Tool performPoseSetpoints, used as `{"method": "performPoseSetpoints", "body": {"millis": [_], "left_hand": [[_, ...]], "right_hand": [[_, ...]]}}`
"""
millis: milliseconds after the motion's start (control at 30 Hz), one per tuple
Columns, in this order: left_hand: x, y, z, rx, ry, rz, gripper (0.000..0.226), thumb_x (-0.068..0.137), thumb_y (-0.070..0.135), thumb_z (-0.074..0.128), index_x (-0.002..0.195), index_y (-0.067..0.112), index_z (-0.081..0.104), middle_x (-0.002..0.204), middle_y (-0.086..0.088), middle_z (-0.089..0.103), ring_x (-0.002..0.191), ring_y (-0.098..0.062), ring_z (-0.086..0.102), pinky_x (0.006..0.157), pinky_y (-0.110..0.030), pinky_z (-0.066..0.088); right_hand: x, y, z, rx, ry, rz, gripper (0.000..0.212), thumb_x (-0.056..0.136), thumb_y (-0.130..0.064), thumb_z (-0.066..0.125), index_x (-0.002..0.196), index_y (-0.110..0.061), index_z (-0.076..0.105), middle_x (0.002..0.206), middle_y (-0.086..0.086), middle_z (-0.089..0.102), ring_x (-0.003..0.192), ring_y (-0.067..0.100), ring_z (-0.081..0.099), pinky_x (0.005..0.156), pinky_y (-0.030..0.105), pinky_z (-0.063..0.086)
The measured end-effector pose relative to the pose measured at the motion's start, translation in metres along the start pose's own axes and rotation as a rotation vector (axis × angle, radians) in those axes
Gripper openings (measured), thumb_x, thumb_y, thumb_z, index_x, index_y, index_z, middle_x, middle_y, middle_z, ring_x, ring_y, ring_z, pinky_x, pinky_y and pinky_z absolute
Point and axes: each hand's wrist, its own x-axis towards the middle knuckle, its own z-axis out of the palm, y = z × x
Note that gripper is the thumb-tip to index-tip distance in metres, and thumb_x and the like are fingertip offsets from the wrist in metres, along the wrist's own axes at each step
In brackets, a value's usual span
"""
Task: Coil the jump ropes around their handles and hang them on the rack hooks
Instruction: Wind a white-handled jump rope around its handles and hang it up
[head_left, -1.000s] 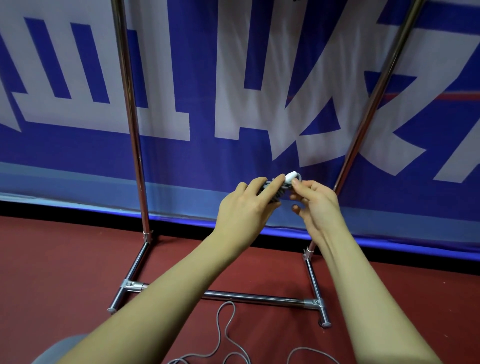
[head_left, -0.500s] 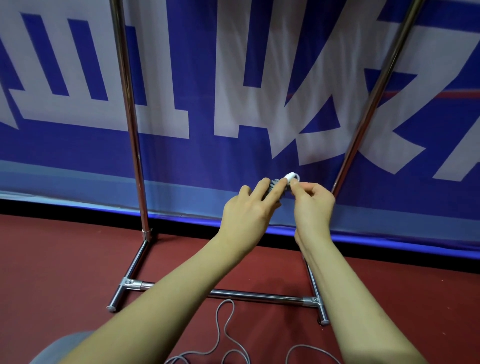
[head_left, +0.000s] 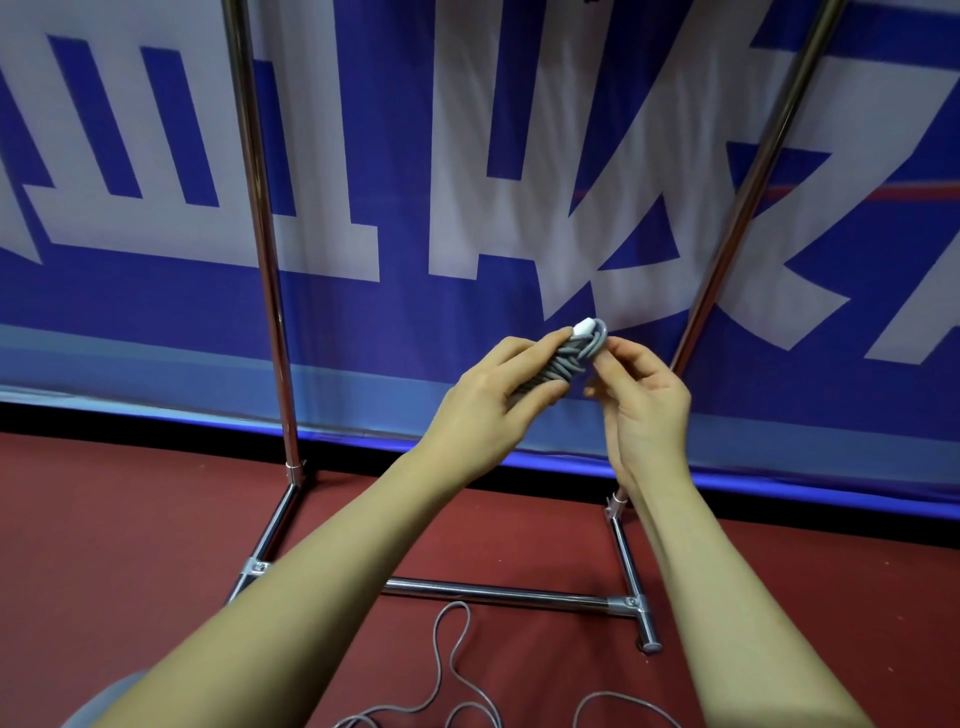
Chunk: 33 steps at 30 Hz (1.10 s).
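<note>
Gripping a coiled grey jump rope bundle, white handle tip uppermost: left hand, fingers curled round it. Right hand pinches the bundle's top loop. Held before chrome rack; loose rope on red floor.

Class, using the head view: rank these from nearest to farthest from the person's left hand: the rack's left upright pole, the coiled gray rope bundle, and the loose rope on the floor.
1. Coiled gray rope bundle: gripped in the left hand itself.
2. Left upright pole: off to the hand's left.
3. Loose rope on the floor: far below, near the bottom edge.
</note>
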Motion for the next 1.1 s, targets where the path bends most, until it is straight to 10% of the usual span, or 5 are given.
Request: {"method": "performPoseSetpoints", "body": {"millis": [400, 1100], "left_hand": [[0.002, -0.012, 0.006, 0.629, 0.170, 0.243, 0.043, 0.092, 0.036, 0.046, 0.134, 0.033, 0.054, 0.107, 0.002, 0.061, 0.059, -0.013, 0.047, 0.040, -0.013, 0.018], [0.005, -0.021, 0.024, 0.934, 0.364, 0.485, 0.040, 0.086, 0.019, 0.061, 0.126, 0.015, 0.065, 0.093, -0.012, 0.066, 0.057, -0.024, 0.048, 0.042, -0.027, 0.030]], "right_hand": [[0.000, -0.002, 0.001, -0.221, -0.034, 0.004, 0.012, 0.087, -0.004, 0.065, 0.081, -0.014, 0.068, 0.070, -0.005, 0.070, 0.068, 0.009, 0.065, 0.060, 0.020, 0.048], [0.002, -0.011, 0.009, -0.077, 0.135, 0.355, 0.014, 0.085, 0.002, 0.057, 0.076, -0.008, 0.059, 0.065, 0.002, 0.056, 0.059, 0.010, 0.051, 0.062, 0.031, 0.044]]}}
